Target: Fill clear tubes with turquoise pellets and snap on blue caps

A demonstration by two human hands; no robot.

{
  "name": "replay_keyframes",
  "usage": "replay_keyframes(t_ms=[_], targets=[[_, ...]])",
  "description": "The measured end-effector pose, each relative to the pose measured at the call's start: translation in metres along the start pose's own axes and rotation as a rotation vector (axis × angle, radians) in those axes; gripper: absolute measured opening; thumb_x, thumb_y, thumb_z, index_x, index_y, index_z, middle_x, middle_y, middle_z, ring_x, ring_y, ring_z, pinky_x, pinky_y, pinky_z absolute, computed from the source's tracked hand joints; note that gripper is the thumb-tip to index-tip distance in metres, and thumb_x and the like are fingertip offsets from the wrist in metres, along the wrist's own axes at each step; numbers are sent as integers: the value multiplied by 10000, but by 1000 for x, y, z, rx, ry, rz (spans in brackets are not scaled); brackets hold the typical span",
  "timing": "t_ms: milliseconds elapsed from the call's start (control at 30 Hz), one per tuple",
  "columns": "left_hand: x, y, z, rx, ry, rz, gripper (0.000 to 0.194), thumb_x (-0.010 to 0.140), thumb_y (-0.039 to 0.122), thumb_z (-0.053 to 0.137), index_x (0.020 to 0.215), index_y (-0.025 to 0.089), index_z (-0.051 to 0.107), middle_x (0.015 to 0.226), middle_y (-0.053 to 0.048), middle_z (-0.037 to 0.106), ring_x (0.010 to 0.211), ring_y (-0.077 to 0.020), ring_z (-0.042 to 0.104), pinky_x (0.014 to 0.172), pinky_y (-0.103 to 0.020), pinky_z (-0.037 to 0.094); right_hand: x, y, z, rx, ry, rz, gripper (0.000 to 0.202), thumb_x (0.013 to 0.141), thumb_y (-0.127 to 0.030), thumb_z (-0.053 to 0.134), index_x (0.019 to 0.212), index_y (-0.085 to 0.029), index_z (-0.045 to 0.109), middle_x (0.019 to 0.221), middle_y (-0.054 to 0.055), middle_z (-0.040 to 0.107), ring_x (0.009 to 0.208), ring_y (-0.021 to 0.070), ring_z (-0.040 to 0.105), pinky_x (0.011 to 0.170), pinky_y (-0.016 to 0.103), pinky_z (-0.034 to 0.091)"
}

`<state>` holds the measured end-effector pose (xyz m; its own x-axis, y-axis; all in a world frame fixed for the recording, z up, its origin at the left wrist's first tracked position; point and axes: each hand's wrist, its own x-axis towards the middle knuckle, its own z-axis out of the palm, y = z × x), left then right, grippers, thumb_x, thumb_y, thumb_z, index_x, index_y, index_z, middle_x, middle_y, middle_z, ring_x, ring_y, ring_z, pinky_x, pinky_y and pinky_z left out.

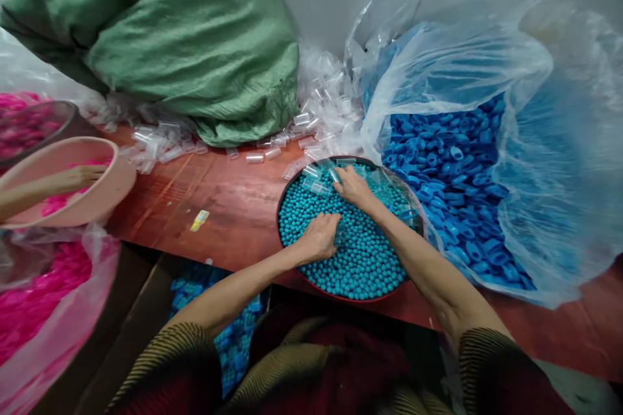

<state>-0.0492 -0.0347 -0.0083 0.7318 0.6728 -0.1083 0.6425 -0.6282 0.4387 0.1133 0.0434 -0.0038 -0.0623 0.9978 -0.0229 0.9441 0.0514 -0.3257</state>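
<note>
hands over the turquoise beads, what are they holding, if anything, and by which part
Right hand: a clear tube, apparently by its side. Left hand: apparently another clear tube; the gripped part cannot be told.

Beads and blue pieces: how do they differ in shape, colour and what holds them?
Shape: the beads are small round balls, while the blue pieces are longer, some showing an opening.
Colour: the beads are teal; the blue pieces are a deeper blue.
Holder: the beads lie in a round tub, the blue pieces in a see-through bag.
Shared: both are loose heaps on the red table.
</note>
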Motion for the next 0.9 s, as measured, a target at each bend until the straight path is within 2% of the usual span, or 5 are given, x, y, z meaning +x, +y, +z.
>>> replay_keyframes(t_ms=[133,333,567,700,900], targets=[[-5,-5,4,-53,119,27,505,702,135,535,1190,160,407,1236,-142,508,1231,-307,424,979,-473,422,-22,15,-5,226,49,9,328,832,-195,481,1128,-101,586,1088,148,627,955,237,598,866,338,443],[-4,-6,7,-86,116,94,596,613,71,591,1175,106,398,1507,-242,136,1411,-424,50,1086,-594,239,-70,26,5,623,-213,-5,267,802,-173,432,899,-161,681,674,4,656,597,137,589,600,241,467],[6,2,-7,-12,-24,22,705,658,217,607,1300,108,337,1286,-186,463,1221,-353,416,958,-486,413,-73,24,19,644,-186,-85,264,752,-134,463,850,-180,704,746,10,687,673,148,601,680,263,478],[10,6,-12,27,-96,-18,934,607,287,660,1400,135,189,1362,-185,394,1225,-351,393,962,-484,394,-72,23,26,665,-70,43,281,728,-131,504,952,-164,671,723,10,675,686,160,613,676,277,495],[8,17,-3,131,-44,-127,735,626,160,570,1312,66,325,1202,-186,496,1110,-325,460,907,-460,412,-94,5,36,470,173,-65,329,837,-173,396,1051,-166,646,990,111,693,931,223,635,875,381,490]])
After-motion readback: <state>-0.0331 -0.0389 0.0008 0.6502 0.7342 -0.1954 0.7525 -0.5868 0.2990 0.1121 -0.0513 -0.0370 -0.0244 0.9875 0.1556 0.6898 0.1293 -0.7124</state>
